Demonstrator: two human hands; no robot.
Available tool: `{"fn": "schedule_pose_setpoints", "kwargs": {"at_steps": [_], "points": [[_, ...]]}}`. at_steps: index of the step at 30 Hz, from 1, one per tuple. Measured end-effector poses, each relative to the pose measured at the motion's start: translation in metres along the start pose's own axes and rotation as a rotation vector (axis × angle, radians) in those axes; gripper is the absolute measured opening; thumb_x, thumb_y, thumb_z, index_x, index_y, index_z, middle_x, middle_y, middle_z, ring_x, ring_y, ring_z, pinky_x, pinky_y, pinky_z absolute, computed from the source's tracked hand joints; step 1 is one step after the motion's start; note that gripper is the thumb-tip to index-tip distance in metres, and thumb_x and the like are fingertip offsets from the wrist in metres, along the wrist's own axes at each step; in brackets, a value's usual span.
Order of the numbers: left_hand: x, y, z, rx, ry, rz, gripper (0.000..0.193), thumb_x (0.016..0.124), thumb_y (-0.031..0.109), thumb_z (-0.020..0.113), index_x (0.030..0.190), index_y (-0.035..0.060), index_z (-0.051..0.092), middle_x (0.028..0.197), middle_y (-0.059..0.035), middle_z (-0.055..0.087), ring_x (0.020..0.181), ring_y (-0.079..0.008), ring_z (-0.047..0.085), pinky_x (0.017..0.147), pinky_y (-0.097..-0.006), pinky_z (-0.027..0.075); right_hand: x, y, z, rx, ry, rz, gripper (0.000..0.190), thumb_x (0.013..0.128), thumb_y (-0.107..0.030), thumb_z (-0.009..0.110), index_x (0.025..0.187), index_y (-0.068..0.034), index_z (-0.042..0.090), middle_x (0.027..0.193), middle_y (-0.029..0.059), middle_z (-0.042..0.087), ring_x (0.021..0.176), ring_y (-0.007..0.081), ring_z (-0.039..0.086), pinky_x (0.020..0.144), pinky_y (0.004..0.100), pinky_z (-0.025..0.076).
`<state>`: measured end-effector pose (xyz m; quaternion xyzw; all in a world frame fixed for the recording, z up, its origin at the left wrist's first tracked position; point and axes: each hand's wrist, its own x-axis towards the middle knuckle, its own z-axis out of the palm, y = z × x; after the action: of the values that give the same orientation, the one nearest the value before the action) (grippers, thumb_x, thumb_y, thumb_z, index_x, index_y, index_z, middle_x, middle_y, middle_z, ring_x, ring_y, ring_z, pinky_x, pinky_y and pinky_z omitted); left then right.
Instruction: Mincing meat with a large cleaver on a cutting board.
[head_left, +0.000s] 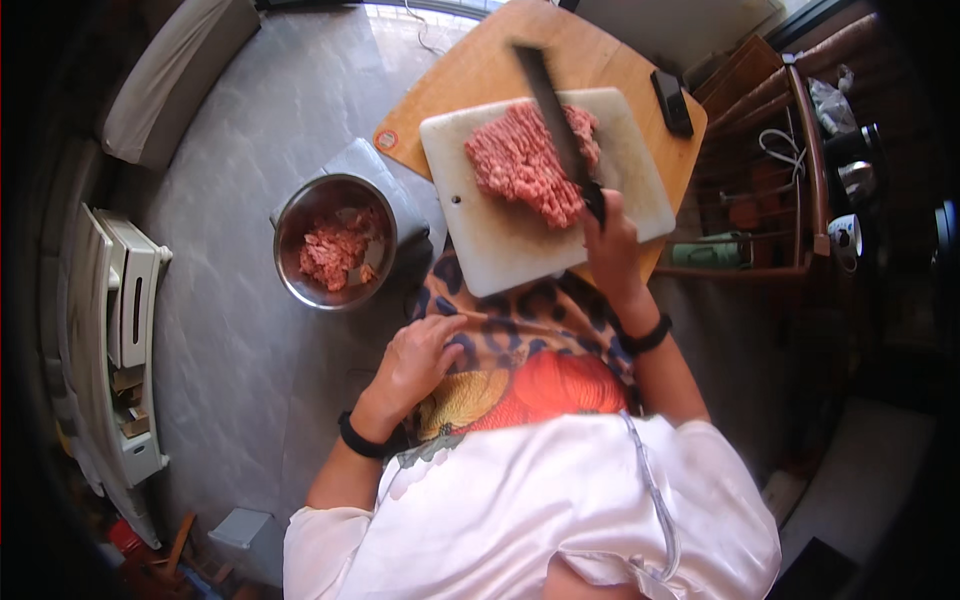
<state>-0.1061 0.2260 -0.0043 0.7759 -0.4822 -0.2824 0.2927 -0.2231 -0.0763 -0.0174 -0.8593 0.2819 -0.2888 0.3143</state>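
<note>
My right hand (616, 244) grips the handle of a dark-bladed kitchen knife (559, 124), whose blade is slightly blurred. The blade passes over a flattened mound of minced raw meat (517, 161); whether it touches the meat I cannot tell. Under the meat lies a white cutting board (487, 259) with a small hole near its left edge. My left hand (421, 356) holds nothing and rests on the patterned cloth (540, 311) over my lap, fingers loosely spread. Left of the board, a stainless steel bowl (281, 259) contains more minced meat (330, 255).
The board sits on a wooden table (480, 56), overhanging its near edge. A black phone-like device (672, 103) lies at the table's right. Beneath the bowl is a grey stool-like support (360, 161). A wooden rack (806, 150) with a mug (846, 234) stands to the right.
</note>
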Motion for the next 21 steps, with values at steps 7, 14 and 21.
{"fn": "schedule_pose_setpoints", "kwargs": {"at_steps": [7,14,21], "points": [[0.003,0.004,0.001,-0.027,-0.038,-0.046,0.038,0.089,0.013,0.071,0.125,0.0041,0.064,0.114,-0.0155,0.068,0.103,-0.0359,0.065,0.090,-0.0409,0.053,0.008,0.049,-0.002,-0.186,-0.287,0.013,0.023,0.098,-0.021,0.063,0.110,-0.004,0.054,0.079,0.0278,0.062,0.080,0.0512,0.061,0.064,0.0524,0.046],[0.013,0.010,0.018,-0.027,0.067,0.060,0.041,0.088,0.009,0.071,0.128,0.0047,0.063,0.120,-0.0166,0.068,0.111,-0.0349,0.065,0.096,-0.0397,0.052,0.021,0.060,-0.025,-0.121,-0.147,0.028,0.026,0.097,-0.026,0.064,0.110,-0.005,0.055,0.083,0.0283,0.065,0.082,0.0499,0.063,0.067,0.0546,0.047],[0.088,0.046,0.071,0.171,-0.014,0.452,0.049,0.088,0.011,0.068,0.136,0.0072,0.059,0.142,-0.0136,0.057,0.136,-0.0324,0.050,0.112,-0.0453,0.040,0.011,0.090,-0.017,-0.170,-0.158,0.043,0.025,0.097,-0.025,0.065,0.106,-0.004,0.056,0.084,0.0289,0.064,0.085,0.0497,0.062,0.068,0.0555,0.046]]}}
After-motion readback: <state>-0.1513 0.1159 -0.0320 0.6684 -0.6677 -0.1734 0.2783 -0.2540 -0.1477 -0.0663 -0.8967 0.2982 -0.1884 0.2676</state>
